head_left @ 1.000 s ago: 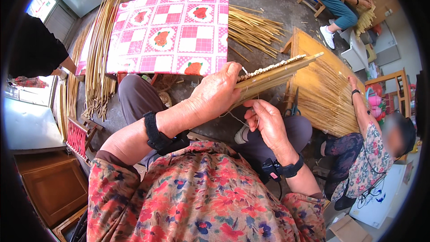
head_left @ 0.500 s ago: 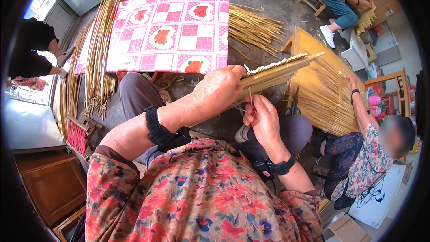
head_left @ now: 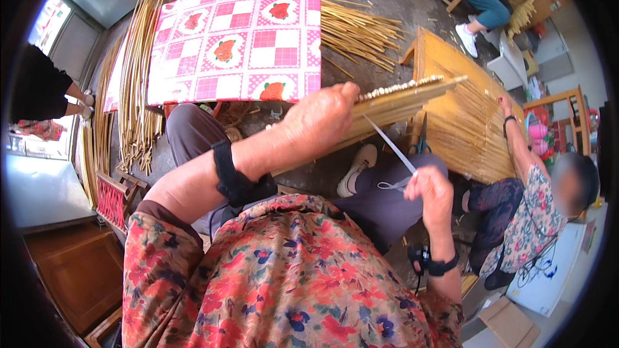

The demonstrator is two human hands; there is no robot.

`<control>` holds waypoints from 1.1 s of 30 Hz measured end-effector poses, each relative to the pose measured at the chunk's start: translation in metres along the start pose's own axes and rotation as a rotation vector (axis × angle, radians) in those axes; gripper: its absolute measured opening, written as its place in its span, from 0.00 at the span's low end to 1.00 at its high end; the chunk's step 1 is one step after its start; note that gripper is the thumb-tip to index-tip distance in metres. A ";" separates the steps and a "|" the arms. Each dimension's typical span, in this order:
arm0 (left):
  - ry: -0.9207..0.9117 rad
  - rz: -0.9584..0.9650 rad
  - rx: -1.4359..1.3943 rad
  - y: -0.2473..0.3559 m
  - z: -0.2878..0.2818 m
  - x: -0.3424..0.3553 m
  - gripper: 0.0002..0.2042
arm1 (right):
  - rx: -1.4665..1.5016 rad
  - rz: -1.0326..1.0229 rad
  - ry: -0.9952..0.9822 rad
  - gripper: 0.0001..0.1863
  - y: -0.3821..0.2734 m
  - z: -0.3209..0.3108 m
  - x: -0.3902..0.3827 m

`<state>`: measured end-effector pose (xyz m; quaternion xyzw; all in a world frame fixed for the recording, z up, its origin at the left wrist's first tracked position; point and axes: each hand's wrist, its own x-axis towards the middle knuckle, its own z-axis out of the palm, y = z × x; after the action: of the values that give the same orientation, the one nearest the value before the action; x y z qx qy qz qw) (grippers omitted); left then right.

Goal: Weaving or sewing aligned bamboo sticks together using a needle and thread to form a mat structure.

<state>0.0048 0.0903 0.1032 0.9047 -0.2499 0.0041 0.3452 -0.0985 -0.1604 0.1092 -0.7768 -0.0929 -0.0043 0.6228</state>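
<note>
The mat of thin bamboo strips should be light but long and springy. Each strip is stiff along its length yet easily split or snapped, so the sensible hold is across the flat near the bound edge, where the strips are tied together. That is where the left hand clamps it, fingers clenched over the top. The mat sits above the person's lap, slanting up toward the right, well clear of the bench with the pink checked cloth. It is pale yellow, its near edge lined with small light knots or beads. The right hand is closed on a pale cord drawn taut from the mat; the cord looks thin, soft and slippery, best pinched tight.
</note>
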 end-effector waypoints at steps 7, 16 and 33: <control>-0.067 -0.008 0.057 -0.002 -0.002 0.018 0.16 | 0.286 -0.324 -0.027 0.12 -0.013 0.049 0.071; -0.069 -0.111 0.052 0.000 -0.004 0.027 0.20 | 0.591 -0.056 0.085 0.15 0.000 0.081 0.076; -0.022 -0.150 0.143 0.011 -0.005 0.018 0.17 | 0.464 -0.120 0.164 0.14 -0.008 0.088 0.050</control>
<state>0.0166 0.0780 0.1169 0.9431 -0.1844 -0.0139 0.2764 -0.0607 -0.0665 0.1036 -0.6033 -0.0866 -0.0827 0.7884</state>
